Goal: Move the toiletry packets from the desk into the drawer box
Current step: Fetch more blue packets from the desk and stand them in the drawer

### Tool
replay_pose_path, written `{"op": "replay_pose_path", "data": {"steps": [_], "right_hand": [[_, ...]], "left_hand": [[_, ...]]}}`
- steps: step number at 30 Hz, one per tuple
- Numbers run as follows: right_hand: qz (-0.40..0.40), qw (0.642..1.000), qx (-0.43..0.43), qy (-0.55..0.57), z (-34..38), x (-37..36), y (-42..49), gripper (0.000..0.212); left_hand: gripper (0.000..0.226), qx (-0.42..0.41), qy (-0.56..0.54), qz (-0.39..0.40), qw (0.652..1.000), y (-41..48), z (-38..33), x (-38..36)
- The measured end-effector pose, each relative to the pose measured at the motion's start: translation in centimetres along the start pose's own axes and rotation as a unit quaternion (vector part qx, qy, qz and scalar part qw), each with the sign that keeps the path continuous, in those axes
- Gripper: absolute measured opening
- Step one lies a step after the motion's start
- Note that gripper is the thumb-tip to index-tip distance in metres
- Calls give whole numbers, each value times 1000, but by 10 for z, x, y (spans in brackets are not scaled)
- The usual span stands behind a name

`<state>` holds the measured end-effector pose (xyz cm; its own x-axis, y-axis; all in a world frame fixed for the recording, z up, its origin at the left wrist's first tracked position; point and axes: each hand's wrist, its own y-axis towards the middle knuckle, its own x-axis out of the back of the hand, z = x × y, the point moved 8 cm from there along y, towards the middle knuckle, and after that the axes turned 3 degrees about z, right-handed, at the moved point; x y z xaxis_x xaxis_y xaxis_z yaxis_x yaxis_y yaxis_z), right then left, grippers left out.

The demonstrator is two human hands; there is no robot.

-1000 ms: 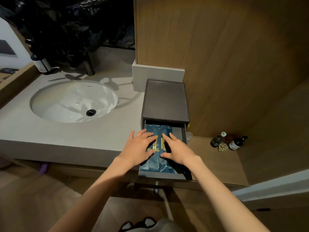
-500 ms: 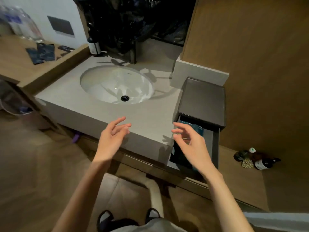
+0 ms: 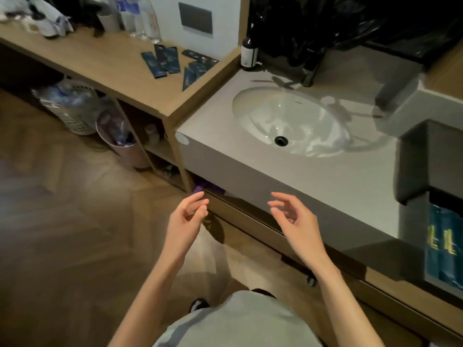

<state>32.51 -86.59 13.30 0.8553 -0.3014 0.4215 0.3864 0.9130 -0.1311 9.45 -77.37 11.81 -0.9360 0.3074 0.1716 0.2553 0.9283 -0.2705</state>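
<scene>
1. Task items. Several dark blue, flat, sachet-type toiletry packets (image 3: 153, 65) lay loose on the light wooden surface (image 3: 105, 56), near its corner beside the washbasin. Some overlapped or touched; others lay slightly apart and at different angles. More packets of the same blue, with yellow print (image 3: 443, 244), lay inside the open drawer of the dark grey drawer box (image 3: 423, 156), which stood at the far right end of the grey stone surface (image 3: 313, 176).

2. Handling judgement. The packets appeared light, thin and flexible, with a smooth film skin likely to be slippery. They probably bend rather than break. Because each lay flat, a fingertip would likely need to lift or slide an edge before a pinch across the narrow width could be made. Overlapping packets could be gathered as one stack.

3. Hands. The left hand (image 3: 185, 221) and the right hand (image 3: 293, 219) were held apart in front of the body, below the stone edge. The fingers of both were loosely curled and held nothing. Both were well apart from the packets on the wood.

4. Surroundings. A white oval basin (image 3: 288, 121) sat between the two packet locations, with a dark bottle (image 3: 249, 52) behind it.
</scene>
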Motion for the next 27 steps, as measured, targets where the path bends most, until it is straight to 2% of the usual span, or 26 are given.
{"op": "replay_pose_path", "data": {"steps": [5, 15, 21, 27], "right_hand": [[15, 1000, 24, 0, 59, -64, 52, 27], [-21, 996, 84, -1, 150, -143, 208, 29], [-36, 996, 87, 11, 190, -184, 312, 32], [-55, 996, 56, -30, 216, -209, 406, 31]], "left_hand": [[31, 2, -9, -9, 1000, 49, -12, 70], [26, -77, -7, -26, 997, 206, -64, 174], [19, -92, -24, -57, 994, 328, -101, 228], [23, -61, -47, -60, 995, 443, -105, 253]]}}
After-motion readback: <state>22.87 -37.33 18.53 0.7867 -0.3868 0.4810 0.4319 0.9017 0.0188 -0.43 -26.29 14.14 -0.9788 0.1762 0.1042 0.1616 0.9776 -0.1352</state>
